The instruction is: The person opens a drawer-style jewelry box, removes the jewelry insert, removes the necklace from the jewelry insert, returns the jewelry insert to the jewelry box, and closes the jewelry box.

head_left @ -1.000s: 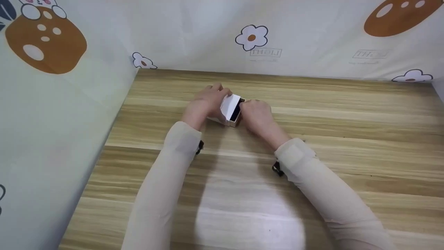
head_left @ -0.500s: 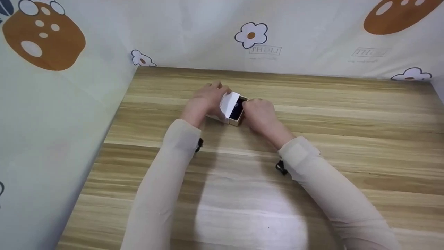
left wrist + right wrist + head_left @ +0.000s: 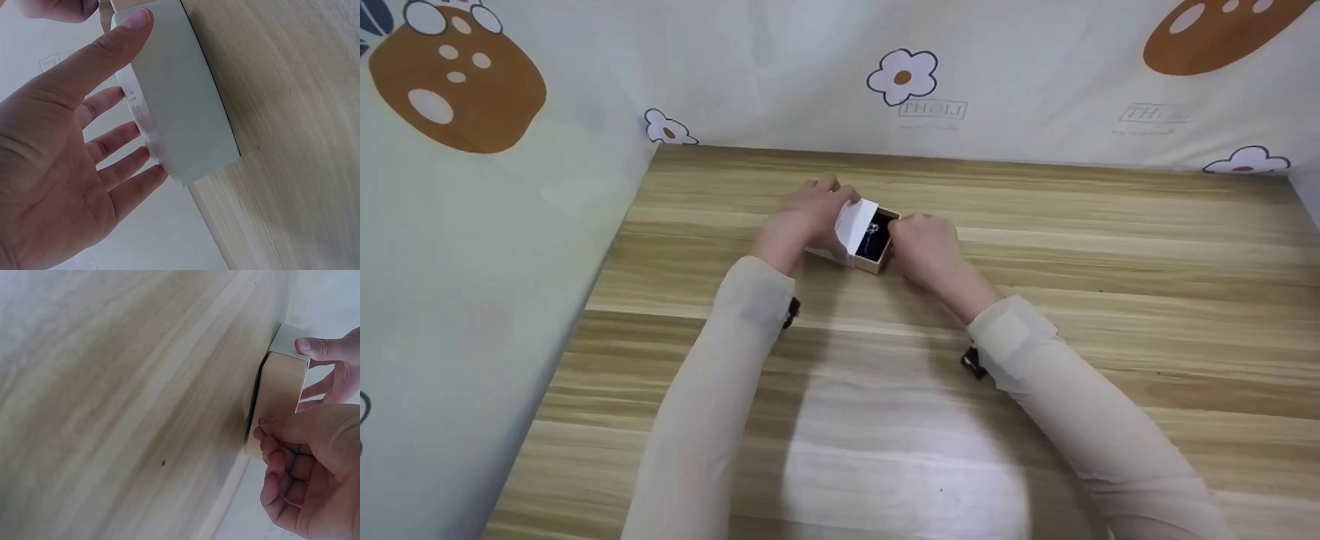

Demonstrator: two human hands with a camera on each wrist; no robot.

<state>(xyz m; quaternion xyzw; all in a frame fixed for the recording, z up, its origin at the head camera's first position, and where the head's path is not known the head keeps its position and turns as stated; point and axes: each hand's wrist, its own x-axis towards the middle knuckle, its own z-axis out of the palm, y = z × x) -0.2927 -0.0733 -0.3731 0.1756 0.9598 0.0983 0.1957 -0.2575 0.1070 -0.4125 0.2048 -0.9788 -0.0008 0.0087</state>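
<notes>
A small white box sleeve (image 3: 856, 225) lies on the table, with a tan drawer (image 3: 871, 265) partly out of its right end. Black lining fills the drawer, and a thin silvery item (image 3: 873, 229), perhaps jewellery, rests on it. My left hand (image 3: 804, 221) grips the sleeve, thumb on the near side and fingertips along the far side, as the left wrist view shows on the sleeve (image 3: 177, 93). At the drawer's outer end, my right hand (image 3: 928, 244) has its fingers curled, thumb and index pinching there; what exactly they pinch is hidden in the right wrist view.
The wood-grain table (image 3: 697, 465) extends around the box on all sides. Behind it hangs a white patterned sheet (image 3: 780, 67), which also covers the left side. Both forearms, in pale sleeves, reach in from the front edge.
My right hand has moved slightly right, and the drawer has slid further out of the sleeve. More black lining and the silvery item have come into sight. The left hand stays on the sleeve.
</notes>
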